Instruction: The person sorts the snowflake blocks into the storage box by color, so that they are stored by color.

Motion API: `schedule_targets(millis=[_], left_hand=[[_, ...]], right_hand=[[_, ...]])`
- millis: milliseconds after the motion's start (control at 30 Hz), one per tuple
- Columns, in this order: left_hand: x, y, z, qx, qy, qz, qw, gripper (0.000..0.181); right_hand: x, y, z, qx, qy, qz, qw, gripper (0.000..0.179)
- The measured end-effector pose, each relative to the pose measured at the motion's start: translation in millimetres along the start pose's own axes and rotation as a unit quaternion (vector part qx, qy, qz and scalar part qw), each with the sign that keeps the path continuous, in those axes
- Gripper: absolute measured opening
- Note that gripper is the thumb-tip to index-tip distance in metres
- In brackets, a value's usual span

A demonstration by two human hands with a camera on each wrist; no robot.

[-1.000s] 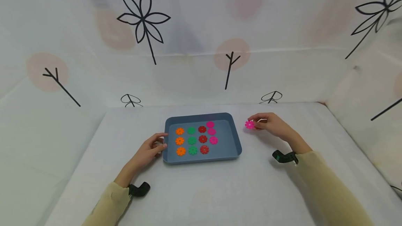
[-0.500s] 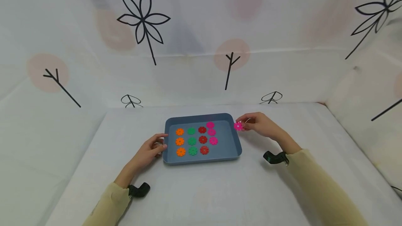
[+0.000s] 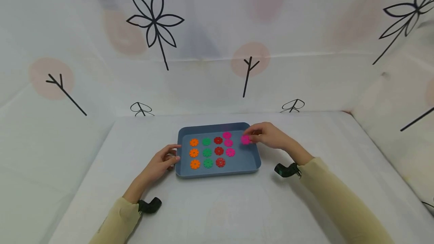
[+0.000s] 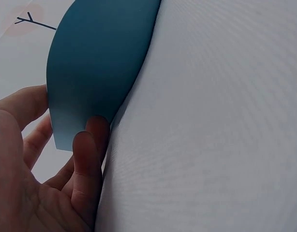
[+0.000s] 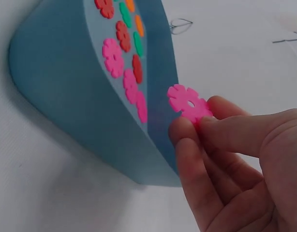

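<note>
Between thumb and fingers, my right hand [image 3: 272, 138] pinches a pink flower-shaped plastic disc [image 5: 197, 111]. The disc is over the right part of the blue-grey tray [image 3: 245, 162], inside its far right rim. My left hand [image 3: 158, 165] holds the tray's left wall, its fingertips at the rim. In the tray lie columns of three notched discs each: orange discs [image 3: 194, 153], green discs [image 3: 207, 152], red discs [image 3: 219, 151] and, farthest right, pink discs [image 3: 230, 152]. The top two pink discs lie close together.
The tray stands on a white cloth-covered table [image 3: 217, 210]. A pale fabric backdrop [image 3: 203, 82] with printed plants rises behind it and at both sides. A dark wrist camera sits on each forearm, the right camera [image 3: 286, 170] near the tray's front right corner.
My right hand has moved left with the pink disc, from the table right of the tray, across the rim, to over the tray. The left hand and the tray have stayed put.
</note>
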State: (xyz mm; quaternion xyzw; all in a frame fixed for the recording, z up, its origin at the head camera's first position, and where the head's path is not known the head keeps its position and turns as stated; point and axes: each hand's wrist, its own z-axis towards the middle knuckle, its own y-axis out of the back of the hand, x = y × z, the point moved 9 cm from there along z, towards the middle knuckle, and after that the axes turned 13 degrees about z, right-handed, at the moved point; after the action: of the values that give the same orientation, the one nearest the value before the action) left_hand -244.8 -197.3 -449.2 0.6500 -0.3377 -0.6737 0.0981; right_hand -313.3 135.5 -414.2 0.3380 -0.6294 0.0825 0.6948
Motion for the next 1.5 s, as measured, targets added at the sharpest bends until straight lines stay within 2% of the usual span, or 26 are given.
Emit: schedule_targets(millis=[233, 533, 867, 1167, 1500], left_hand=[[0.0, 1.4, -2.0, 0.0, 0.007, 0.003, 1.0, 0.045], [-0.5, 2.3, -4.4, 0.0, 0.011, 0.006, 0.9999, 0.045], [-0.4, 0.3, -4.6, 0.003, 0.014, 0.003, 0.9999, 0.046], [-1.1, 0.9, -3.5, 0.006, 0.011, 0.006, 0.9999, 0.046], [-3.1, 0.3, -3.7, 0.008, 0.011, 0.005, 0.9999, 0.046]], right_hand=[[6, -11, 13.9, 0.029, 0.012, -0.041, 0.9986, 0.022], [7, -31, 27.9, 0.091, -0.008, -0.009, 0.9958, 0.021], [0, -54, 35.8, 0.159, -0.025, -0.018, 0.9868, 0.02], [-7, -61, 42.4, 0.183, -0.059, -0.039, 0.9805, 0.017], [-13, -70, 42.0, 0.207, -0.085, -0.024, 0.9742, 0.015]])
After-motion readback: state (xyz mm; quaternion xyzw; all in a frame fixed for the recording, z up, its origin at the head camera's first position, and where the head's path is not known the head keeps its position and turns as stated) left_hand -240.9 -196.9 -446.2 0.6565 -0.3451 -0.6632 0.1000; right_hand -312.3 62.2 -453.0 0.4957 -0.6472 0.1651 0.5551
